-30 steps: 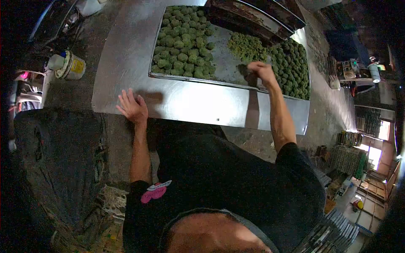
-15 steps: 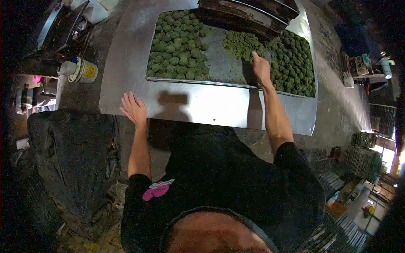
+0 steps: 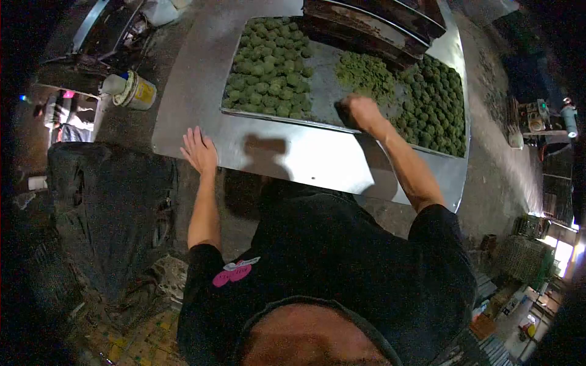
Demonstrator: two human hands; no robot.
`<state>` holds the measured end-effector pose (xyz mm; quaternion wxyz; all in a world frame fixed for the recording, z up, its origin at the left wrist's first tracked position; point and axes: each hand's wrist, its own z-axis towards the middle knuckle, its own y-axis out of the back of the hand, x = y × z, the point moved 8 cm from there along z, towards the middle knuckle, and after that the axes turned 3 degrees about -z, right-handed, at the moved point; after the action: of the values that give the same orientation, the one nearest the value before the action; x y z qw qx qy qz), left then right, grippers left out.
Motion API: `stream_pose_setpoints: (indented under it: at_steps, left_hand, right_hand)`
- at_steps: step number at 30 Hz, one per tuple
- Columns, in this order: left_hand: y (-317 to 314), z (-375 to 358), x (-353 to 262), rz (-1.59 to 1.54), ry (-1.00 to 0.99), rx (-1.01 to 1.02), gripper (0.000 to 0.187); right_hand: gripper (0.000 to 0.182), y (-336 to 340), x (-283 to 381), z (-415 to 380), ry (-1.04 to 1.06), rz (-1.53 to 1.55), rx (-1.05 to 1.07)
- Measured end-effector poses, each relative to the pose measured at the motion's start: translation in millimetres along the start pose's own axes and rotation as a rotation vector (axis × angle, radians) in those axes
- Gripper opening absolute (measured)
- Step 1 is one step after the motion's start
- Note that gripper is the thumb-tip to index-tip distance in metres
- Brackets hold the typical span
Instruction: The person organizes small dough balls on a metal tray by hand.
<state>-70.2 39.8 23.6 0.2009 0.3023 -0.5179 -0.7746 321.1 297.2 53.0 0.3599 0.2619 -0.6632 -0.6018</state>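
My left hand [image 3: 201, 150] rests flat on the near left edge of the metal table [image 3: 183, 79], fingers stretched out. Over the near middle of a shallow tray [image 3: 326, 72], my right hand [image 3: 364, 114] is closed, with a dark patch at its left side; I cannot tell what it holds. Green balls [image 3: 271, 67] are heaped along the tray's left side, and darker green balls [image 3: 434, 104] fill the right. Between them, just beyond my right hand, lies a spread of crumbly green material [image 3: 366, 72].
A dark metal structure [image 3: 366, 30] stands across the back of the tray. A bucket with a yellow label [image 3: 141, 94] stands left of the table. Black cloth [image 3: 107, 213] drapes something at lower left. Crates [image 3: 531, 259] stand at far right.
My right hand has swept left and toward me across the tray, away from the crumbly green material. My left hand stays flat on the table. The view has shifted slightly.
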Motion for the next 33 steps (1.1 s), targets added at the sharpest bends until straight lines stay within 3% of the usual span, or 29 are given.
stream_pose_setpoints:
  at_steps: [3,5,7,9,13,15,17,19,20,21,23,24,25,28,29,33]
  left_hand:
    - [4,0,-4,-0.009,0.006,0.028,0.046]
    - [3,-2,-3,0.001,0.004,0.027,0.046]
    - [3,1,-1,-0.001,0.002,0.012,0.045]
    - [2,0,-2,0.012,-0.009,0.015,0.045]
    - [5,1,-4,-0.015,0.002,0.015,0.045]
    - [5,0,-4,-0.014,-0.006,0.015,0.045]
    - [5,0,-2,-0.012,-0.014,0.014,0.045]
    - [4,0,-2,-0.015,-0.01,0.017,0.044]
    - [5,-1,-2,-0.04,-0.005,0.013,0.044]
    - [6,-2,-2,-0.065,0.003,0.008,0.044]
    - [5,-5,0,-0.054,0.009,0.004,0.044]
    - [5,-3,0,-0.04,0.005,-0.005,0.044]
    - [5,-2,0,-0.04,0.014,-0.012,0.044]
    - [5,-2,2,-0.026,0.022,-0.003,0.044]
    - [4,-2,2,-0.026,0.016,-0.004,0.044]
    - [2,-1,4,-0.022,0.011,-0.014,0.045]
  right_hand:
    - [0.016,-12,-3,5,-0.057,-0.002,0.075]
    - [0.024,8,-24,8,-0.254,0.276,0.065]
    - [0.032,-5,-58,-11,-0.605,1.359,-0.103]
    - [0.031,24,-42,-27,-0.629,1.969,-0.279]
    - [0.027,15,-53,-42,-0.637,2.154,-0.466]
    - [0.026,18,-50,-43,-0.729,1.747,-0.375]
    - [0.033,26,-46,-41,-0.753,1.69,-0.461]
    - [0.041,2,-60,-46,-0.929,1.67,-0.414]
    - [0.046,-4,-67,-46,-0.929,1.74,-0.567]
    - [0.046,-12,-72,-46,-0.928,1.733,-0.561]
    - [0.046,0,-80,-54,-1.0,1.583,-0.695]
    - [0.041,8,-85,-65,-1.071,1.354,-0.607]
    - [0.041,17,-82,-69,-1.06,1.353,-0.602]
    - [0.024,52,-52,-61,-0.703,1.749,-0.505]
    - [0.03,57,-54,-65,-0.652,1.761,-0.607]
    - [0.024,10,-75,-72,-0.687,2.138,-0.761]
